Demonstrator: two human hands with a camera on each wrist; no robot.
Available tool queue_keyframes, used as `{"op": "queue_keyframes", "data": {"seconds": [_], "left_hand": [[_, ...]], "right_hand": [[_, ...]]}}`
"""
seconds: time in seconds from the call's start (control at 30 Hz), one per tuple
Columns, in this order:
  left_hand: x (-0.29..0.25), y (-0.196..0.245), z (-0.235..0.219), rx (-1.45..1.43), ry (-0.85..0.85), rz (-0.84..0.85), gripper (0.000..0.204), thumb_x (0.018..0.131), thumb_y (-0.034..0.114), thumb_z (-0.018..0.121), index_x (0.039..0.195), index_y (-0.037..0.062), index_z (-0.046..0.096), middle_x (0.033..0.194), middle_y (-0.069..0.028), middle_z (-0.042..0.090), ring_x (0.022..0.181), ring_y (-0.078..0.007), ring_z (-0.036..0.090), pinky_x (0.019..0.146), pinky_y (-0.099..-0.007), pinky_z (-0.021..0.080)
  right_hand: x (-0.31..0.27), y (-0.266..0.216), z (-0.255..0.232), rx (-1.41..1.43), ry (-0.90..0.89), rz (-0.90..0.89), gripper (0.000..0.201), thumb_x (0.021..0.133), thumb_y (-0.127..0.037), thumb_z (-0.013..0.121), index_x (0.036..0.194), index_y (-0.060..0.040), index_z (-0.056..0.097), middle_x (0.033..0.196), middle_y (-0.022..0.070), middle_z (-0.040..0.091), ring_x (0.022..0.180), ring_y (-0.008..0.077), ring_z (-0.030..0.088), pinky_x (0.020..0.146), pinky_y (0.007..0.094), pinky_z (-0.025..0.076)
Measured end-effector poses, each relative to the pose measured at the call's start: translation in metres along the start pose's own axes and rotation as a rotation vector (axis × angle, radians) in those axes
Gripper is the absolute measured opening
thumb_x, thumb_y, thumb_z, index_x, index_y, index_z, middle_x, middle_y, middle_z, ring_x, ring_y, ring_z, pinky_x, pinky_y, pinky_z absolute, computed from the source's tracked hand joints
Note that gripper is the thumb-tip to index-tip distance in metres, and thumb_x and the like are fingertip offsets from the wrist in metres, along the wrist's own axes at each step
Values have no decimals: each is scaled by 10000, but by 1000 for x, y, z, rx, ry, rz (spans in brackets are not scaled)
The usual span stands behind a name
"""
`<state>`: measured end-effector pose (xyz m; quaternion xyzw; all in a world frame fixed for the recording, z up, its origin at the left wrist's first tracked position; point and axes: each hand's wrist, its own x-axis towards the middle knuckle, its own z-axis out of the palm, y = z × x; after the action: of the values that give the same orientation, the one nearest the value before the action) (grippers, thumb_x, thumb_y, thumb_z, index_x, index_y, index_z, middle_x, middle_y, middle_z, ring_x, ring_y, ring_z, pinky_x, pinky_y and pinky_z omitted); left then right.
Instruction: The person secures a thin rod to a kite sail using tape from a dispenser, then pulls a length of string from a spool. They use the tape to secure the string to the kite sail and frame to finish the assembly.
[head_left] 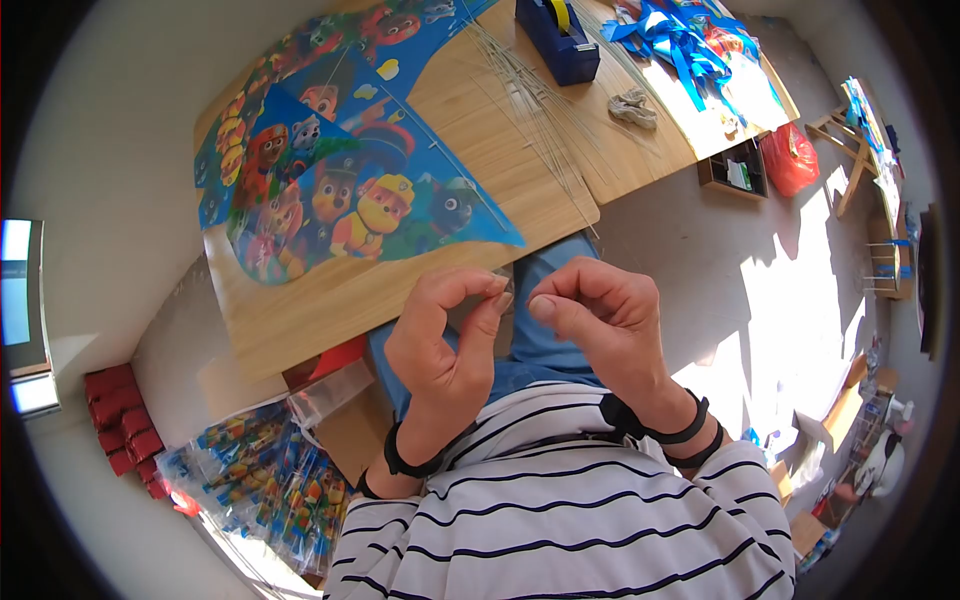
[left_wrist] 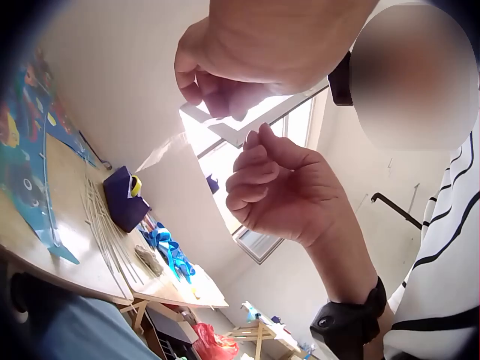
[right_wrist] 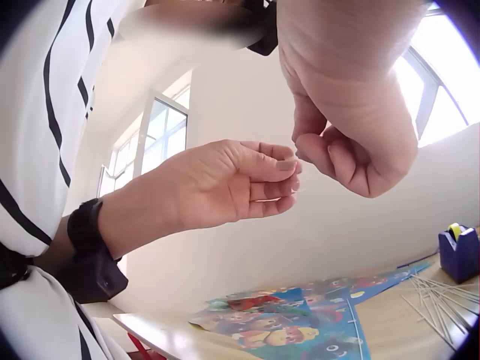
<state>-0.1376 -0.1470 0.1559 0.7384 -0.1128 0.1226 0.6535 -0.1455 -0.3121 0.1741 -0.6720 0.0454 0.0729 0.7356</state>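
Observation:
Above the lap, the left hand [head_left: 440, 345] and right hand [head_left: 615, 320] face each other with a small gap between their fingertips. Each has its thumb against or close to a curled index finger; whether something thin is pinched there cannot be made out. In the left wrist view the right hand [left_wrist: 289, 191] has its fingers bent inward. The right wrist view shows the left hand [right_wrist: 217, 184] with thumb and index tips together. A blue cartoon-printed sheet [head_left: 440, 205] with a thin rod along it lies on the table [head_left: 330, 320] beyond the hands.
Thin pale rods [head_left: 530, 95], a blue tape dispenser [head_left: 565, 50] and a crumpled beige bundle [head_left: 632, 108] lie on the table. Blue ribbons [head_left: 680, 55] are at its far right. Packaged printed items [head_left: 280, 480] are low on the left; a red bag [head_left: 790, 160] stands beyond the table.

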Motion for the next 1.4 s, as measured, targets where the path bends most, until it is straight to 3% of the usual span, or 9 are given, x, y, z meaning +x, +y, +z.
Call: {"op": "queue_keyframes", "data": {"seconds": [0.13, 0.23, 0.33, 0.53, 0.83, 1.03, 1.13, 1.23, 1.4], "left_hand": [[-2, -2, 3, 110, -68, 156, 533, 842, -114, 643, 1307, -5, 406, 913, -115, 690, 887, -171, 647, 933, -323, 469], [-4, -10, 4, 255, -69, 291, 517, 842, -109, 638, 1301, 2, 428, 918, -117, 697, 891, -161, 647, 922, -334, 476], [-8, -16, 8, 312, -47, 367, 473, 791, -103, 667, 1231, 10, 535, 910, -88, 685, 779, -246, 657, 842, -403, 515], [-2, -13, 15, 519, -66, 617, 429, 812, -64, 660, 1217, 15, 543, 936, -76, 684, 785, -220, 659, 862, -420, 497], [-1, -10, 14, 488, -226, 461, 474, 817, -79, 661, 1259, 12, 514, 966, -89, 701, 837, -224, 667, 920, -424, 482], [0, -13, 5, -268, -217, -191, 470, 813, -89, 672, 1258, -6, 545, 1095, -132, 681, 1025, -195, 618, 943, -353, 470], [18, -32, -11, -431, -11, -257, 447, 836, -37, 687, 1259, -24, 541, 1144, -176, 657, 1081, -203, 624, 969, -331, 462], [49, -76, -30, -134, 50, -118, 448, 892, 14, 650, 1319, -21, 520, 1230, -159, 634, 1104, -206, 612, 963, -327, 470], [111, -183, -37, 669, -225, 255, 470, 936, 153, 618, 1372, 25, 498, 1370, -160, 557, 1295, -331, 491, 1076, -464, 367]], "right_hand": [[-4, -8, 3, 123, -3, 135, 164, 892, -123, 685, 887, 40, 692, 762, 20, 662, 656, 54, 562, 580, 205, 459], [-7, -6, -4, 179, -12, 205, 205, 910, -164, 684, 896, 39, 701, 756, 30, 668, 655, 60, 586, 579, 205, 480], [-9, -8, -10, 206, -13, 259, 237, 921, -198, 682, 886, 34, 709, 741, 44, 672, 636, 73, 603, 574, 208, 488], [-7, -3, -8, 100, 21, 260, 262, 913, -219, 699, 834, 30, 701, 697, 22, 651, 604, 51, 581, 527, 192, 469], [-7, 11, -11, 97, 84, 227, 158, 893, -113, 660, 810, 21, 670, 680, -2, 627, 602, 30, 547, 518, 187, 437], [-12, 13, -13, 65, 153, 197, 127, 883, -77, 648, 789, 9, 650, 653, -37, 571, 589, 8, 462, 505, 188, 344], [-15, 15, -16, 77, 178, 201, 118, 874, -58, 651, 777, 8, 639, 654, -53, 550, 586, 6, 432, 511, 186, 321], [-19, 18, -19, 108, 176, 189, 108, 865, -40, 650, 772, 12, 631, 657, -55, 543, 594, 7, 425, 523, 186, 318], [-26, 26, -26, 120, 164, 208, 98, 853, -14, 639, 761, 17, 624, 658, -44, 547, 617, 10, 443, 547, 190, 336]]}}
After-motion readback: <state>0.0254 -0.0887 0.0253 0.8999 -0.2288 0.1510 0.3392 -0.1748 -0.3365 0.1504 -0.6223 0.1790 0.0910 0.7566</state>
